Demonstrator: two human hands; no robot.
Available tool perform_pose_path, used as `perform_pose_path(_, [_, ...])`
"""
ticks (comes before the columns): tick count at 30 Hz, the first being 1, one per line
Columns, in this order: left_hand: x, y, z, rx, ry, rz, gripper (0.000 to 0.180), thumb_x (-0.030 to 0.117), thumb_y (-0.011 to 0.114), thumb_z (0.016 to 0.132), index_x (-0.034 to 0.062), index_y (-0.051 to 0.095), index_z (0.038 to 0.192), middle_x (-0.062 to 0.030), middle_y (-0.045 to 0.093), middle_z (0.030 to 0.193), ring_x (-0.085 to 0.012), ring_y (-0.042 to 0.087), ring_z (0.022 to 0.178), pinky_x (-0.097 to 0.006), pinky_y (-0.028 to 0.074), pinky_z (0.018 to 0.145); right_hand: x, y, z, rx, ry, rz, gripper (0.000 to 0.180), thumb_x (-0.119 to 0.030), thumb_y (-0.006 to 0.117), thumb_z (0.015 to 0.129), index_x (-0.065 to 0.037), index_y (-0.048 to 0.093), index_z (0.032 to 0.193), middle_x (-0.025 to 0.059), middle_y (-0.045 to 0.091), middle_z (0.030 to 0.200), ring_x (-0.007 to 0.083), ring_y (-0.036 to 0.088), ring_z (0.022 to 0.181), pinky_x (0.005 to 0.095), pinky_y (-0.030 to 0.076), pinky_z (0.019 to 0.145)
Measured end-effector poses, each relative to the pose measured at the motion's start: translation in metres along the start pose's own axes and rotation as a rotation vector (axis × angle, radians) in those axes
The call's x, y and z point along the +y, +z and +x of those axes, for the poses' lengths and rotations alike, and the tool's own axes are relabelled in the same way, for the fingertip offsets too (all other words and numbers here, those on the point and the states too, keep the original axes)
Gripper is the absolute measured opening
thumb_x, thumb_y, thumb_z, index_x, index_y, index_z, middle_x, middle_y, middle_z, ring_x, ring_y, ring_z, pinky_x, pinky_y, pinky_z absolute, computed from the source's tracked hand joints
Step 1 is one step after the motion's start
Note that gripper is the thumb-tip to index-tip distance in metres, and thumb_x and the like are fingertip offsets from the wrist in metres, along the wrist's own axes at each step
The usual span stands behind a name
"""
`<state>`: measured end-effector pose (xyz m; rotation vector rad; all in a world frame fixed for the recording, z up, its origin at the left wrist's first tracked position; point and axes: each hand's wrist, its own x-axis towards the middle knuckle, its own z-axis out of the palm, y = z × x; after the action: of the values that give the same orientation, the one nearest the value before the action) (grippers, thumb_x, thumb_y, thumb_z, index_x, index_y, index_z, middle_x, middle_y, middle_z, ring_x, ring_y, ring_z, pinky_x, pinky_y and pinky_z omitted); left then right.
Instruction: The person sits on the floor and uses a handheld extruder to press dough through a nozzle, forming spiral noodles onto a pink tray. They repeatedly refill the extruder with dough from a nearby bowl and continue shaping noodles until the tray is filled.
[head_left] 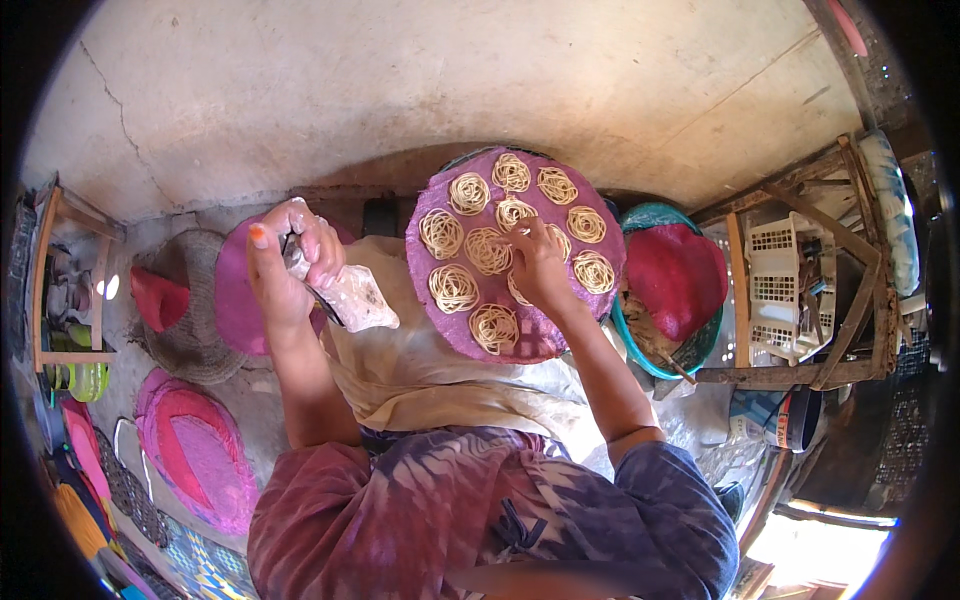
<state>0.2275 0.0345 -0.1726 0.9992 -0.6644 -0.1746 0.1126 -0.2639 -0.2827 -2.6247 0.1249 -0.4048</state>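
Observation:
My left hand point(290, 268) is raised left of the round tray, its fingers closed round a whitish, dough-smeared pouch-like tool point(358, 300) with a dark edge. The tool's flat end hangs down toward the tray side; its exact kind does not show. A purple cloth-like cover point(465, 330) tops the round tray and bears several coiled nests of thin pale noodle strands. Over its middle reaches my right hand point(541, 265), fingers bent together in a pinch at a noodle nest point(514, 212). Whatever lies between those fingertips is too small to tell.
Right of the tray stands a teal basin point(622, 335) holding a dark pink cloth point(675, 280). Beyond it, a wooden frame point(862, 250) surrounds white plastic baskets point(775, 275). Purple and pink discs point(200, 455) lie on the left floor. A plaster wall point(450, 80) rises behind.

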Motion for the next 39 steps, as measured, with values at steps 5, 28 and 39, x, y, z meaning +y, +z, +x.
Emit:
perform_pose_path(5, [-0.006, -0.001, -0.002, 0.040, 0.007, -0.042, 0.065, 0.073, 0.037, 0.092, 0.0118, 0.042, 0.071, 0.0025, 0.037, 0.047, -0.0091, 0.034, 0.038, -0.026, 0.032, 0.041, -0.005, -0.003, 0.002, -0.026, 0.015, -0.031, 0.032, 0.004, 0.054, 0.081, -0.012, 0.074, 0.100, 0.0117, 0.058, 0.111, 0.0322, 0.056, 0.102, 0.0452, 0.046, 0.087])
perform_pose_path(28, [-0.082, 0.132, 0.018, -0.434, -0.267, -0.008, 0.068, 0.054, 0.031, 0.103, 0.0024, 0.034, 0.147, -0.0160, 0.042, 0.148, -0.0234, 0.060, 0.112, -0.037, 0.045, 0.103, -0.001, -0.152, -0.154, -0.418, 0.865, 1.770, 0.092, -0.083, 0.024, 0.086, -0.002, 0.055, 0.118, 0.0077, 0.050, 0.059, 0.0128, 0.043, 0.036, 0.0274, 0.034, 0.032])
perform_pose_path(39, [-0.062, 0.207, -0.018, -0.666, -0.410, -0.117, 0.046, 0.011, 0.062, 0.096, 0.0010, 0.050, 0.139, -0.0092, 0.060, 0.127, -0.0125, 0.063, 0.098, -0.027, 0.051, 0.089, -0.002, -0.090, -0.179, -0.629, 0.317, 2.849, 0.080, -0.069, 0.032, 0.095, -0.001, 0.047, 0.136, 0.0061, 0.046, 0.056, 0.0097, 0.038, 0.032, 0.0238, 0.031, 0.027])
